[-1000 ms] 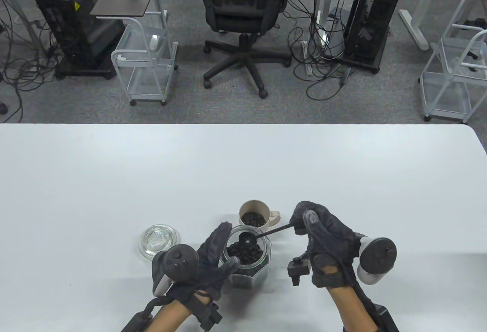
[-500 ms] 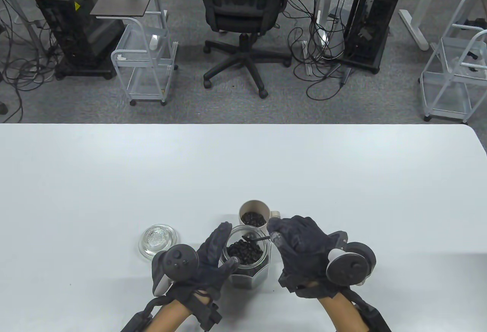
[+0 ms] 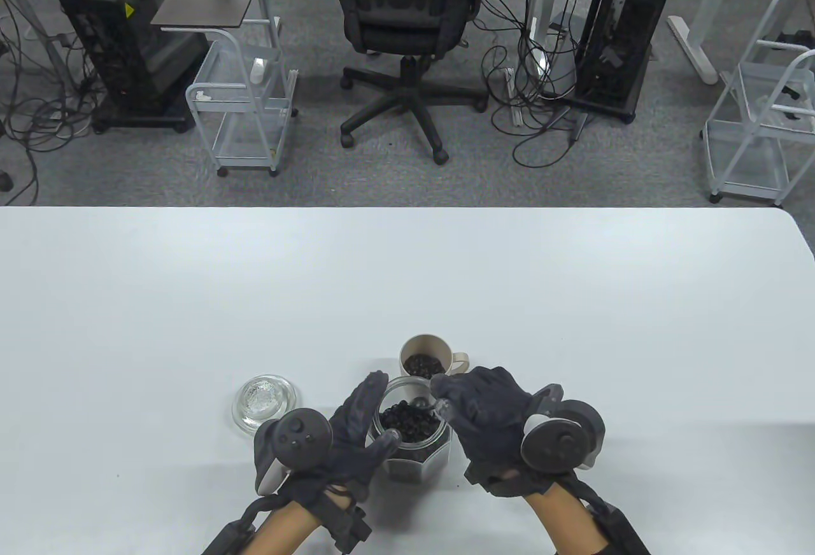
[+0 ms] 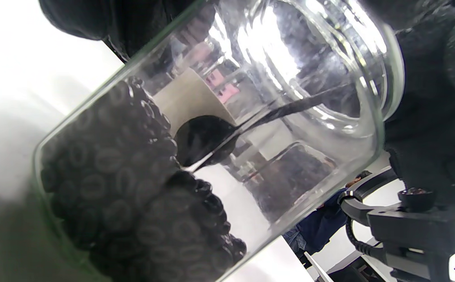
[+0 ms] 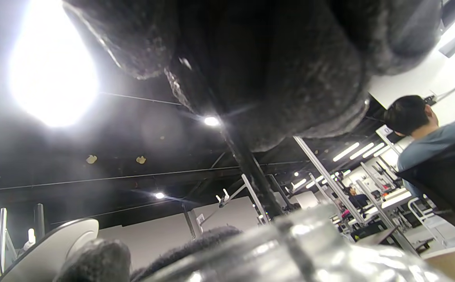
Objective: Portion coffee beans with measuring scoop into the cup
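A clear faceted glass jar [image 3: 417,453] of coffee beans [image 3: 407,421] stands near the table's front edge. My left hand [image 3: 372,418] grips its left side, thumb on the near rim. My right hand [image 3: 455,402] pinches the handle of the black measuring scoop [image 3: 420,402], which slants down into the jar mouth. Through the glass in the left wrist view, the scoop bowl [image 4: 202,139] sits at the top of the beans [image 4: 125,196] and its handle [image 4: 298,105] runs up to the rim. The beige cup [image 3: 425,346] just behind the jar holds some beans [image 3: 425,364].
A round glass lid [image 3: 264,399] lies on the white table [image 3: 407,275] left of the jar. The cup's handle [image 3: 460,361] points right, close to my right knuckles. Beyond the far edge are an office chair [image 3: 407,14], carts and cables. A person [image 5: 427,129] shows in the right wrist view.
My right hand has moved left toward the jar and rolled over, its tracker now facing up. The scoop has tipped from nearly level to steep, down into the beans. Left hand and jar are still.
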Demonstrator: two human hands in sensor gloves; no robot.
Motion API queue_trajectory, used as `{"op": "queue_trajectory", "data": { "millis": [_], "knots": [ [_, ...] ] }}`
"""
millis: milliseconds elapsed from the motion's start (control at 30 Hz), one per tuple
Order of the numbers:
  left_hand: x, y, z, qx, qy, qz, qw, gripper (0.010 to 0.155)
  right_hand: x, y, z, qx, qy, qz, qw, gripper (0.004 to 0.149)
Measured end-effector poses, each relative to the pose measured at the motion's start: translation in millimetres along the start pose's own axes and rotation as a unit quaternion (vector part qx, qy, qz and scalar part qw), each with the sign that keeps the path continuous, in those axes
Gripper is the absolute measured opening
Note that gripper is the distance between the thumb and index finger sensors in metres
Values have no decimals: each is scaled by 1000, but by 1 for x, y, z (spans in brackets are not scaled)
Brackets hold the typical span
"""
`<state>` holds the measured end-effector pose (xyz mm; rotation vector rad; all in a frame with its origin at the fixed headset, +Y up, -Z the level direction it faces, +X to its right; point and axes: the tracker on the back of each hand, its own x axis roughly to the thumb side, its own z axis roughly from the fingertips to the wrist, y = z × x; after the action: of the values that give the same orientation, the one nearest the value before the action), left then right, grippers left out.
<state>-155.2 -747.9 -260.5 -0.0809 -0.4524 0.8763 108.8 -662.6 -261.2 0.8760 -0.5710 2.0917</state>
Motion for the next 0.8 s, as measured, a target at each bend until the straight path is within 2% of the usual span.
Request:
{"op": "queue_trajectory", "data": {
  "millis": [500,800],
  "knots": [
    [0,0,0,0,0,0,1000,91,-17,8,1,53,54,-46,996,37],
    [0,0,0,4,-1,-3,1000,90,-25,7,1,36,143,-106,983,37]
  ]
}}
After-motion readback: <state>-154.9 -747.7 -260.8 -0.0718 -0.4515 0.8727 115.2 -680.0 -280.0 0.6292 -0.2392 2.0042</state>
